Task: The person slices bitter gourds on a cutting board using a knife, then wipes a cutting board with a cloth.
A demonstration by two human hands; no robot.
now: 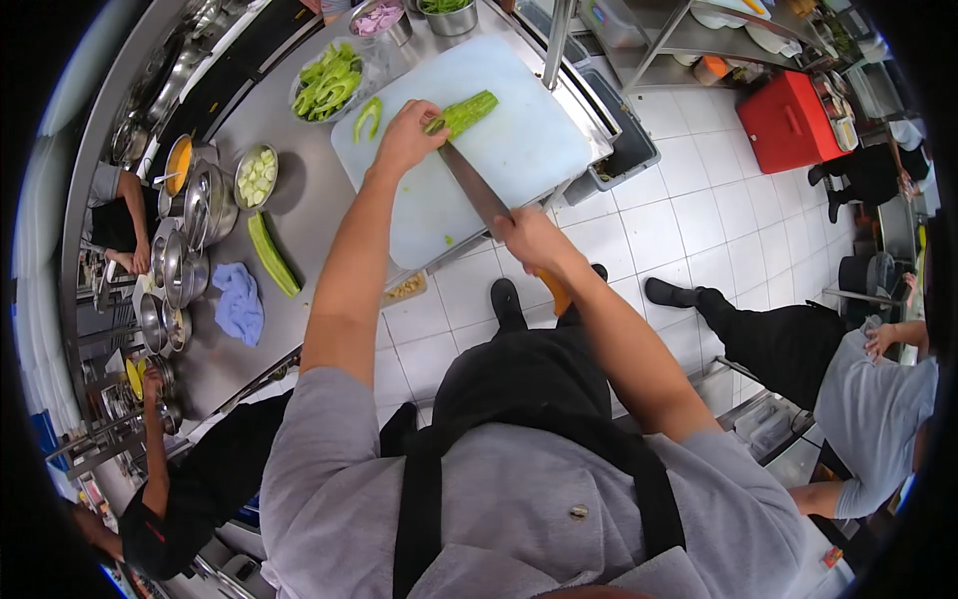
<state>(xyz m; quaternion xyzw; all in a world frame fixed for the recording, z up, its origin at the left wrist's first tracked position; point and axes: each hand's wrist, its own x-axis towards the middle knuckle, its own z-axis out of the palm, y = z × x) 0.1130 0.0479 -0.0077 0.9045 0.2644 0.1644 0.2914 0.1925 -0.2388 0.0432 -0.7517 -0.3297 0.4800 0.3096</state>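
Both hands grip: left hand (410,138) the green gourd (471,113), right hand (537,240), past the cutting board's (539,115) near edge, the knife (473,187); a rolling gourd could cause a cut.

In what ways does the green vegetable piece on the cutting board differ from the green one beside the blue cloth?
The board piece has the left hand and knife at its end; the counter piece lies untouched. The board piece looks stubbier; the counter piece looks longer and slimmer. Both are green and elongated.
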